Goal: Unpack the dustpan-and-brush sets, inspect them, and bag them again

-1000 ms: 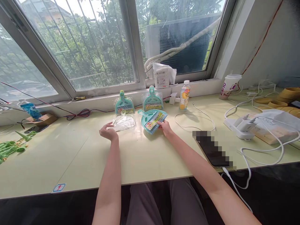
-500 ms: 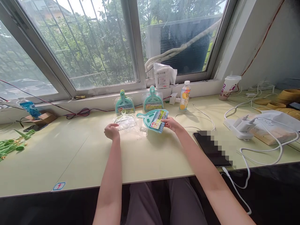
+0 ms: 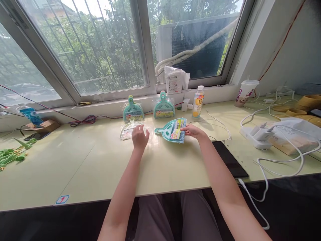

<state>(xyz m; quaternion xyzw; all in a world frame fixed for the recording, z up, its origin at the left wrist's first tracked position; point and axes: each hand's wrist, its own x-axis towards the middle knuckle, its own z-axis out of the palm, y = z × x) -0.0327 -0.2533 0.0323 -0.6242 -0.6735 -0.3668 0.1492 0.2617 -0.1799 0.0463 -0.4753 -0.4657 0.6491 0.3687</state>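
My right hand (image 3: pixel 192 131) grips the bristle end of a teal mini dustpan-and-brush set (image 3: pixel 172 130), its handle pointing left, just above the pale table (image 3: pixel 100 174). My left hand (image 3: pixel 139 138) rests with fingers spread on a clear plastic bag (image 3: pixel 128 131) that lies flat on the table. Two more teal sets in clear bags (image 3: pixel 133 110) (image 3: pixel 164 107) lean upright against the window ledge behind.
A yellow drink bottle (image 3: pixel 198 102) and a white packet (image 3: pixel 175 80) stand near the ledge. A dark phone (image 3: pixel 229 159) lies by my right forearm. White chargers and cables (image 3: pixel 260 135), a cup (image 3: pixel 245 92) and yellow rings (image 3: pixel 309 100) sit right; green parts (image 3: pixel 11 155) left.
My right hand carried the teal set a little to the right and turned its handle leftward. My left hand moved right onto the clear bag.
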